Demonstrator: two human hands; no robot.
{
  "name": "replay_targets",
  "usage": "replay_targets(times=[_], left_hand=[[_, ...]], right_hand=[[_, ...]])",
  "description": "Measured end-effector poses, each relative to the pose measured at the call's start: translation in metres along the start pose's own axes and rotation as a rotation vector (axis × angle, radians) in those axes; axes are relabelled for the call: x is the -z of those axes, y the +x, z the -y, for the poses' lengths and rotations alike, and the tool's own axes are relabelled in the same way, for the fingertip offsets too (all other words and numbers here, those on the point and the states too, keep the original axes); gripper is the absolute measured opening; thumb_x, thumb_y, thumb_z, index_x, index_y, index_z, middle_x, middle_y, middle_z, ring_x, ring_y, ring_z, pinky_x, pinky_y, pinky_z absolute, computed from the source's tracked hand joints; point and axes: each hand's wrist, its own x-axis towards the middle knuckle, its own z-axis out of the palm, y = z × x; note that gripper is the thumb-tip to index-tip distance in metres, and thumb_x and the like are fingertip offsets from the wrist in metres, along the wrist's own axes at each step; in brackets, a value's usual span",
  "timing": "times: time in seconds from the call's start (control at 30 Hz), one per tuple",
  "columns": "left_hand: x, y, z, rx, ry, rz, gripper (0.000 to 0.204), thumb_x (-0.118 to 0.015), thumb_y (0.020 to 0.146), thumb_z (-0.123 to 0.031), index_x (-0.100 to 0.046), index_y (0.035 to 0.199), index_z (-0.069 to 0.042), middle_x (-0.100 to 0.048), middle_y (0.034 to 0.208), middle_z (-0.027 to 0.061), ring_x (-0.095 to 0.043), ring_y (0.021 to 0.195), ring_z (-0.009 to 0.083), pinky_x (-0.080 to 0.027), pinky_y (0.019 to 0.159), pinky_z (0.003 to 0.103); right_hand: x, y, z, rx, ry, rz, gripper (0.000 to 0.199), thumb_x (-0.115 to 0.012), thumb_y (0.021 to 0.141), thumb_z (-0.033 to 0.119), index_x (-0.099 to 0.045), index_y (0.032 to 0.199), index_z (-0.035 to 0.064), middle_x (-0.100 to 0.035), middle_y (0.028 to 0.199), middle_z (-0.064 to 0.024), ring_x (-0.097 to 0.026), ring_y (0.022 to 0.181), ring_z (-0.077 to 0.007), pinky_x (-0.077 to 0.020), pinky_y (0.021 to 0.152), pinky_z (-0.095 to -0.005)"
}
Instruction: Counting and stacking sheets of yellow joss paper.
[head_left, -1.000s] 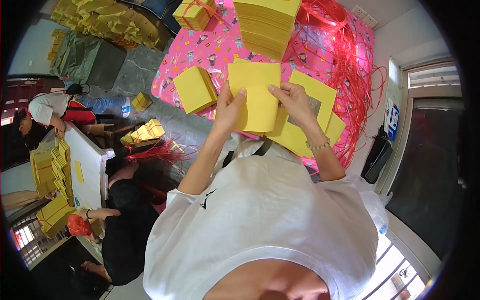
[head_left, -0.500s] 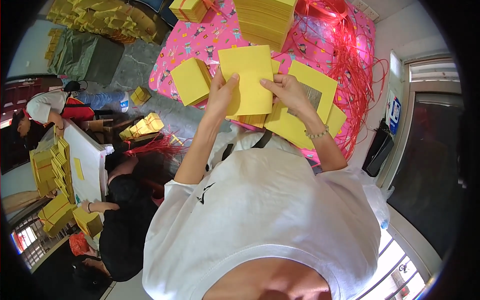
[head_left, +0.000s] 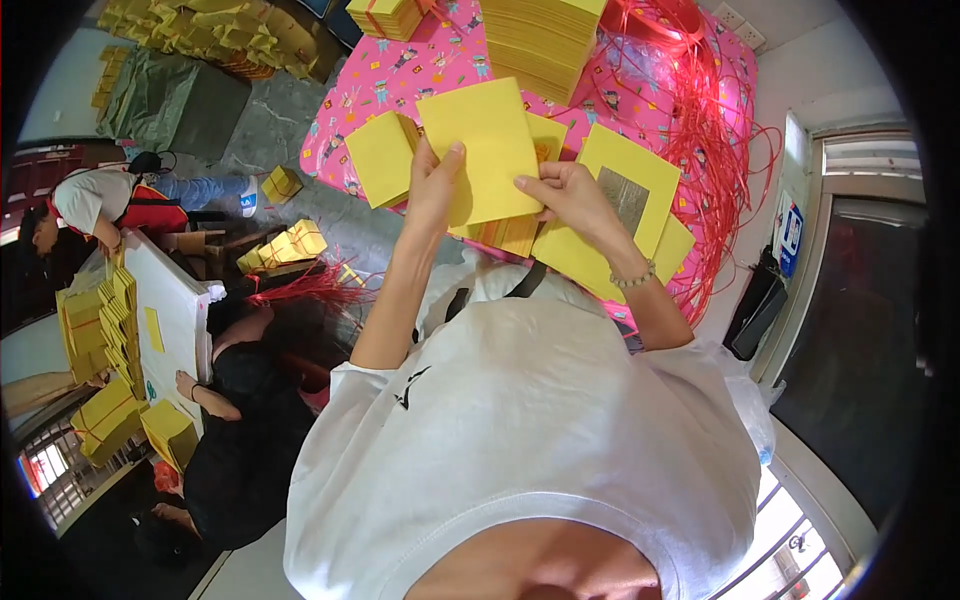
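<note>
A rectangular piece of yellow paper (head_left: 485, 135), perhaps several sheets together, is held up over the pink patterned table cover (head_left: 425, 65). My left hand (head_left: 436, 185) grips its left edge, thumb on top. At its lower right edge, my right hand (head_left: 578, 202) pinches it with thumb and fingers. Partly hidden beneath is a stack of yellow paper (head_left: 516, 236). Left of it lies another yellow stack (head_left: 380, 160). To the right, larger yellow sheets (head_left: 575, 245) overlap, and one bears a dull metallic rectangle (head_left: 622, 200).
A tall yellow paper stack (head_left: 540, 55) stands at the back, beside a tied bundle (head_left: 386, 18). Loose red strands (head_left: 705, 170) spread along the table's right side. At left, other people work around a white table (head_left: 175, 310) with yellow bundles (head_left: 110, 420).
The held yellow paper has tilted and shifted slightly left. My right hand has moved down along its right edge, uncovering more of the stack beneath.
</note>
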Motion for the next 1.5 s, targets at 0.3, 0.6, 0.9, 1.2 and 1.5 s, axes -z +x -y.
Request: replay_targets(times=[0.3,0.6,0.9,1.2,1.5], left_hand=[[0.011,0.000,-0.008,-0.046,0.022,-0.066,0.033,-0.049,0.092,-0.008,-0.044,0.124,-0.001,-0.056,0.117,0.0078,-0.054,0.105,0.0151,-0.043,0.089,0.030],[0.069,-0.013,0.002,-0.001,-0.002,-0.187,0.032,-0.051,0.092,-0.008,-0.045,0.123,-0.001,-0.057,0.116,0.0079,-0.055,0.104,0.0142,-0.045,0.087,0.029],[0.168,0.010,0.013,0.085,0.016,-0.271,0.035,-0.055,0.090,-0.007,-0.047,0.123,0.000,-0.059,0.113,0.0086,-0.058,0.102,0.0166,-0.046,0.087,0.030],[0.197,0.070,0.038,0.096,0.098,-0.324,0.033,-0.056,0.088,-0.004,-0.048,0.119,0.002,-0.060,0.110,0.0102,-0.060,0.097,0.0181,-0.047,0.083,0.031],[0.205,0.087,0.074,0.132,0.158,-0.360,0.030,-0.058,0.087,-0.005,-0.050,0.116,0.001,-0.062,0.105,0.0087,-0.060,0.093,0.0178,-0.048,0.080,0.030]], right_hand=[[-0.012,-0.002,-0.009,-0.032,0.039,0.013,0.023,-0.062,0.089,0.025,-0.064,0.096,0.0028,-0.065,0.086,0.0001,-0.061,0.074,-0.0061,-0.0513,0.063,-0.0214],[-0.052,0.024,-0.007,-0.030,0.045,0.110,0.020,-0.062,0.089,0.023,-0.063,0.092,0.0032,-0.063,0.084,0.0006,-0.059,0.071,-0.0044,-0.0500,0.058,-0.0194],[-0.078,0.037,-0.022,0.162,-0.201,0.084,0.028,-0.063,0.086,0.021,-0.060,0.104,0.0004,-0.066,0.088,-0.0102,-0.066,0.080,-0.0188,-0.0519,0.070,-0.0296],[-0.032,0.019,-0.030,0.386,-0.607,-0.231,0.023,-0.063,0.082,0.012,-0.059,0.102,0.0017,-0.062,0.093,-0.0144,-0.062,0.085,-0.0301,-0.0494,0.072,-0.0355],[-0.034,0.010,-0.036,0.286,-0.669,-0.184,0.025,-0.065,0.079,0.011,-0.058,0.102,0.0020,-0.057,0.094,-0.0145,-0.057,0.087,-0.0331,-0.0471,0.074,-0.0389]])
